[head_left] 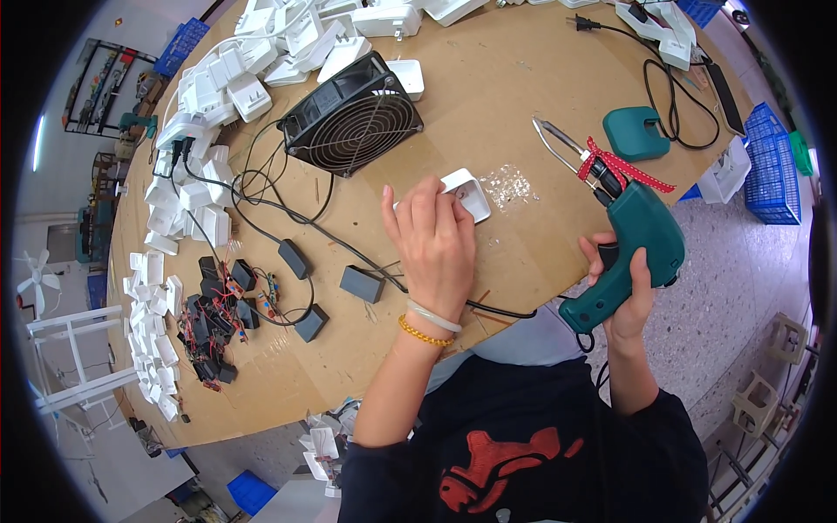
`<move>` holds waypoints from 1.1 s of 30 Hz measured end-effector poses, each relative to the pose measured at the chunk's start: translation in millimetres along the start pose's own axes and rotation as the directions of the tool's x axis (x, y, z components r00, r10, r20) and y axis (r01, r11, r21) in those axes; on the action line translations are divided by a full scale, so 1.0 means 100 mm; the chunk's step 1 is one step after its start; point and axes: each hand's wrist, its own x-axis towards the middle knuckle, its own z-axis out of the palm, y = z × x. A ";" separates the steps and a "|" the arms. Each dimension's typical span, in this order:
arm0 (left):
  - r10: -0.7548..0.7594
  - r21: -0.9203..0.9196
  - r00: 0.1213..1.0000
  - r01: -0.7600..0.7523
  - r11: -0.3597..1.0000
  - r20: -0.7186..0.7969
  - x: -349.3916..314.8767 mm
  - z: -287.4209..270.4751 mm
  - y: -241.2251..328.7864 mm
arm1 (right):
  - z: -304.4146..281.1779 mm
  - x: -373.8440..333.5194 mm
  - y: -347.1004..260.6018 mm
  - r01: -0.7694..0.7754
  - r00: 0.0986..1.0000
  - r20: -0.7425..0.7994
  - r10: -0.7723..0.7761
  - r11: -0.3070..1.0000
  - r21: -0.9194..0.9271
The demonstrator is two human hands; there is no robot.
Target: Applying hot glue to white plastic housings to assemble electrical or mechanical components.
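Observation:
My right hand grips a green soldering gun by its handle, off the table's right edge. Its metal tip points up and to the left over the tabletop, and a red dotted ribbon is tied round its front. My left hand curls over a small white plastic casing on the table, its fingers closed on it. The hand hides part of the casing. Bits of clear debris lie just right of it. Close to my left wrist sits a small dark grey block.
Beyond my left hand stands a black fan with a wire guard. White casings are heaped along the far and left edges. Black parts with red wires lie at left. A green tool stand and black cord are at right.

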 end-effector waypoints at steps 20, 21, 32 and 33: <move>0.030 -0.050 0.983 -0.021 0.999 0.183 0.11 -0.33 -0.04 | -0.05 -0.04 0.05 0.074 0.996 0.047 -0.072 0.996 -0.056; 0.040 -0.029 0.980 -0.035 0.999 0.194 0.11 -0.35 -0.04 | -0.05 -0.04 0.05 0.058 0.997 0.051 -0.055 0.997 -0.054; -0.014 -0.136 0.986 0.037 0.990 0.166 0.05 -0.26 -0.09 | -0.12 -0.08 0.09 0.115 0.990 0.086 -0.112 0.993 -0.032; -0.023 -0.169 0.994 0.041 0.985 0.108 0.03 -0.26 -0.10 | -0.13 -0.11 0.10 0.125 0.987 0.102 -0.122 0.992 -0.023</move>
